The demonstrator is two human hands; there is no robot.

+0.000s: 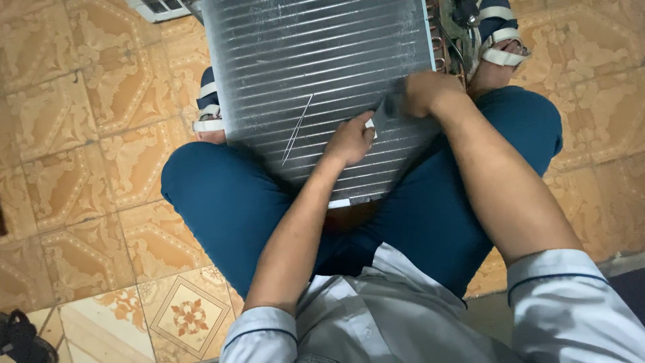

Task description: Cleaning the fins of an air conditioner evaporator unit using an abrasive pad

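Bracing the finned coil (316, 74) between both knees keeps it steady. Left hand (349, 140) and right hand (426, 91) together pinch a small flat tool (385, 111) against the fins.

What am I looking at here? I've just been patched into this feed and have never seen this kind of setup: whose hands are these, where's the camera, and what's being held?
There is no machine: the one picture comes from a camera worn on a person's head, looking straight down. The person sits over a patterned tile floor, knees in blue trousers spread apart. Between the knees rests a finned metal coil panel, like one from an air conditioner, with copper tubing at its right edge. The left hand lies on the fins, and the right hand sits at the panel's right side. Between them is a small flat grey tool pressed against the fins; it is blurred, so its kind and exact grip are unclear.
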